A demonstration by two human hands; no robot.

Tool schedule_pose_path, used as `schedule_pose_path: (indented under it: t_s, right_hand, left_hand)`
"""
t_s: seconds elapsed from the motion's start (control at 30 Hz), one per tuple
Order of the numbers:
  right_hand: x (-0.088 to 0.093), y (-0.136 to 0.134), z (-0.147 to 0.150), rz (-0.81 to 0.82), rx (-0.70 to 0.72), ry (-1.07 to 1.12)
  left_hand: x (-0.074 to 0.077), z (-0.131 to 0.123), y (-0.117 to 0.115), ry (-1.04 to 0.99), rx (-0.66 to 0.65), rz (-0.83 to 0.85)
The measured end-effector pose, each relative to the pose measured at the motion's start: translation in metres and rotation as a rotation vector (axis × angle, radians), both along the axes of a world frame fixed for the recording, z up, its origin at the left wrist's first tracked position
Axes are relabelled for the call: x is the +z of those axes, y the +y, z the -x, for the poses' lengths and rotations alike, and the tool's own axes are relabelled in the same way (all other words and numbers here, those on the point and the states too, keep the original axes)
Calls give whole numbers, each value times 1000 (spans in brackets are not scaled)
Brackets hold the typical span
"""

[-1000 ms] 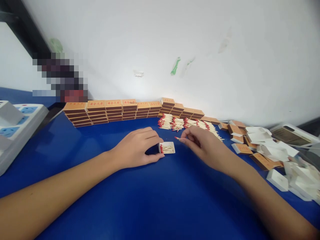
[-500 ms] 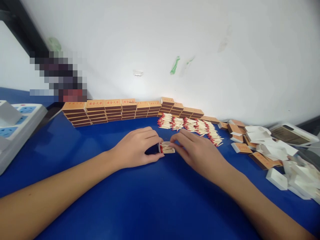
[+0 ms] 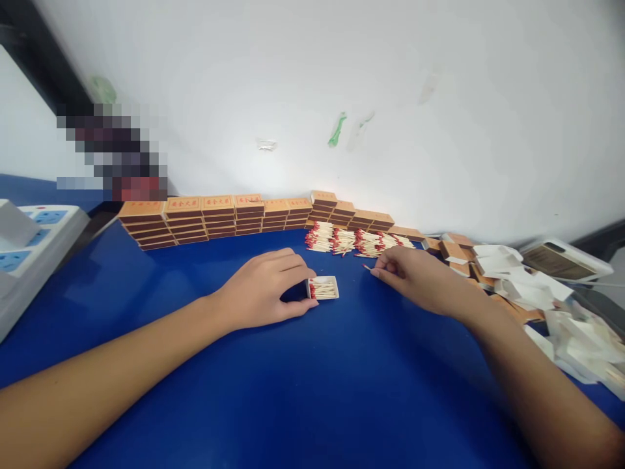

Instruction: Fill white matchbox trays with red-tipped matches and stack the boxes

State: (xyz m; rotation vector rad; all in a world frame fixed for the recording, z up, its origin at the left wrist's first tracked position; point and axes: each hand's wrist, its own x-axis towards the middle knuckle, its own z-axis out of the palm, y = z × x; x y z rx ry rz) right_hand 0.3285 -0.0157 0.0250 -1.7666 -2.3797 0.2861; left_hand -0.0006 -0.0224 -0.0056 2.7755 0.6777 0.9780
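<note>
A small white matchbox tray (image 3: 323,288) with several red-tipped matches in it lies on the blue table (image 3: 303,384). My left hand (image 3: 261,290) rests beside it, thumb and fingers closed on the tray's left end. My right hand (image 3: 420,277) is to the right of the tray, near the pile of loose matches (image 3: 354,241), with its fingertips pinched on a single match (image 3: 367,266) whose red tip points left.
Stacked orange matchboxes (image 3: 215,218) line the white wall at the back. Empty white trays and orange sleeves (image 3: 527,286) are heaped at the right. A white power strip (image 3: 29,244) sits at the left edge. A flat case (image 3: 561,257) lies far right.
My right hand was over the tray half a second ago; it has moved right to the pile and now pinches another match. My left hand has stayed on the tray.
</note>
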Motion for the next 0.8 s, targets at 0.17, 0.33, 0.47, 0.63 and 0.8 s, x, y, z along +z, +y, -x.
schedule_pose_path:
  t_s: [0.17,0.33,0.47,0.63,0.8]
  right_hand:
    - [-12,7,6,-127,68,49]
    - [-19,12,4,-221,69,59]
    - [-19,11,8,-232,64,62]
    - [-17,11,11,-221,70,61]
    - [-17,12,10,-211,64,65]
  left_hand:
    - [-1,1,0,-1,2,-1]
    - [-1,1,0,6,5,8]
    - [-1,0,0,4,11,9]
    - [-1,0,0,8,13,13]
    - [0,1,-1,6,9,6]
